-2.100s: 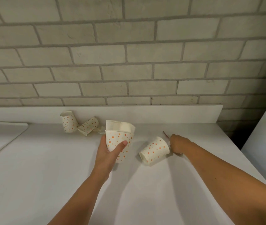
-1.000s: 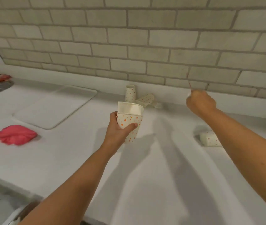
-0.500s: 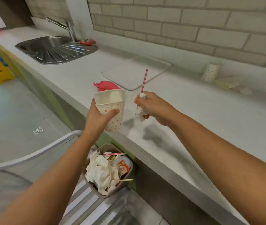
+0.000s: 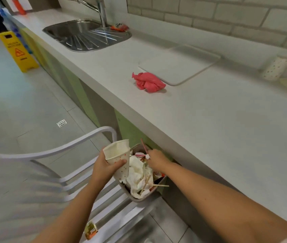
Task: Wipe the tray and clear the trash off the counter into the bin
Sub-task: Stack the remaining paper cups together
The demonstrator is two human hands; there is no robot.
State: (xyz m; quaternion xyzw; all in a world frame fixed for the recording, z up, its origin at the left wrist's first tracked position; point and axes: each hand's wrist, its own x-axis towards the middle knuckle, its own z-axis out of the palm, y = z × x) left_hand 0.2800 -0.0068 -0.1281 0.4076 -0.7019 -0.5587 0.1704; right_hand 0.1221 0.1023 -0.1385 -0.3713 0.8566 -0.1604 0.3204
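White table [image 4: 209, 128] runs under a brick wall [image 4: 226, 13]: sink [image 4: 86, 35] at eleven o'clock, tray [image 4: 179, 64] at one, cloth [image 4: 148, 82] beside it. Over the bin [image 4: 136, 199] at six, left grip [image 4: 104, 168] curls round cups [image 4: 116, 153]; right grip [image 4: 156, 158] pinches a straw [image 4: 143, 145].

Bin [image 4: 136, 199] heaped with trash [image 4: 137, 174]; counter [image 4: 209, 120] edge close at right; chair back [image 4: 65, 148] close at left; open above.

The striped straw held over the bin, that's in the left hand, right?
Not quite. The right hand pinches the striped straw over the bin; the left hand holds the dotted cup. The head view shows it.
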